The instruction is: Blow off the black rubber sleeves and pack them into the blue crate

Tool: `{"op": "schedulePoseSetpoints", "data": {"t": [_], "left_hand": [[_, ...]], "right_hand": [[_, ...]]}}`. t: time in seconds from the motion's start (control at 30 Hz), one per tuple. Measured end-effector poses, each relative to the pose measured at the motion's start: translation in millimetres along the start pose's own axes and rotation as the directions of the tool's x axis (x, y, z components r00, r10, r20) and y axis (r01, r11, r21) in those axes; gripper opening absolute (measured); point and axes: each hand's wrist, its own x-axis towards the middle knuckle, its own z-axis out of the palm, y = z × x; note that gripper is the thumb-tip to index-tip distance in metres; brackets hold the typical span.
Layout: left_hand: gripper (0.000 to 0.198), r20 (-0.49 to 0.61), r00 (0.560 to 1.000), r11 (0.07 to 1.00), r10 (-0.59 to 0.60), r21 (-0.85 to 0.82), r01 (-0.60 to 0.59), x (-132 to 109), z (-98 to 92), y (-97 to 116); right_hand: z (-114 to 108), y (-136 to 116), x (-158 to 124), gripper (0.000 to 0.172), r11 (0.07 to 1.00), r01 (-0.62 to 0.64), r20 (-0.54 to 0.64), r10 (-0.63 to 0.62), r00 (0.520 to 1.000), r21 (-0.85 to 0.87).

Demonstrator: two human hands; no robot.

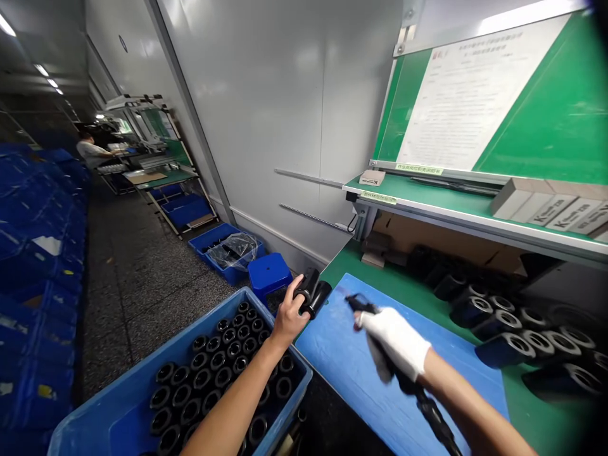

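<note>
My bare left hand (287, 315) grips two glossy black hollow cylinders (319, 299), above the right edge of a blue bin (156, 345). Several upright black cylinders (234, 349) with open round ends fill much of that bin. My right hand (393, 337), in a white glove, is closed around a black handheld tool (363, 305) with a narrow front end. A dark hose or cord (434, 418) trails from the tool past my wrist. Motion blurs the tool, so its exact kind is unclear. Under it lies a blue mat (332, 342) on the green bench.
Black cylinders (506, 348) lie grouped on the bench's right side. Above runs a shelf (427, 197) with small boxes (546, 206). A blue stool (270, 273) and another blue bin (223, 250) stand by the wall. Far left, a person (90, 151) sits at a bench.
</note>
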Motion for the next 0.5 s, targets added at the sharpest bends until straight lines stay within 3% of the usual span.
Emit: {"op": "schedulePoseSetpoints", "data": {"t": [0.13, 0.23, 0.33, 0.5], "left_hand": [[0.039, 0.134, 0.986, 0.994, 0.099, 0.024, -0.103, -6.2, -10.7, -6.5], [0.033, 0.175, 0.976, 0.99, 0.128, 0.042, -0.137, -6.0, -15.6, -8.9], [0.032, 0.165, 0.98, 0.988, 0.112, 0.082, -0.127, -4.8, -18.8, -15.1], [0.025, 0.183, 0.973, 0.975, 0.14, 0.146, -0.167, -5.9, -25.5, -29.8]], "right_hand": [[6.4, -8.1, -1.0, 0.03, 0.997, 0.054, 0.116, -0.06, 0.991, 0.05], [13.4, -11.1, 1.7, 0.03, 0.999, 0.007, 0.071, -0.011, 0.997, 0.05], [14.9, -12.2, 4.7, 0.029, 1.0, 0.004, 0.103, -0.007, 0.995, 0.028], [9.8, -13.2, 10.7, 0.024, 0.998, 0.058, -0.03, -0.058, 0.998, -0.01]]}}
